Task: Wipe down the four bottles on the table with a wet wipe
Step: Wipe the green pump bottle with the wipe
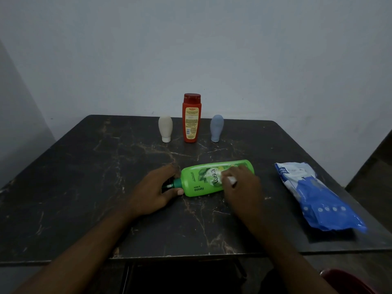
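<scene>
Dark marbled table [84, 177], dim light, plain pale wall [191, 49] behind.

Green bottle [198, 183] on its side, near-centre of table, base to the right and slightly farther off, label facing up. Pump [169, 185] at its left end, mostly covered.

Left hand [158, 188] at that left end: thumb along the near side of the neck, fingers curled over the far side, closed round the pump and neck, pinning the green bottle to the table.

Right hand [241, 183] on top of the right half of the green bottle, palm down, fingers bent over the label. White wipe [232, 181] bunched small, poking out between the fingers, pressed onto the label. Hold apparently a pinch between bent fingers and thumb, though thumb hidden and picture too dark for certainty.

Far side of table, three bottles in a row, apart from one another, none touched:
- cream bottle [165, 128], left, small, standing on its white cap
- red bottle [191, 119], middle, tallest, upright, cap on top, printed label toward camera
- grey-blue bottle [216, 128], right, small, also cap-down

Pack [318, 196] of wipes, blue and white, flat on the right side of the table, well apart from the right hand, long edge running near to far.
</scene>
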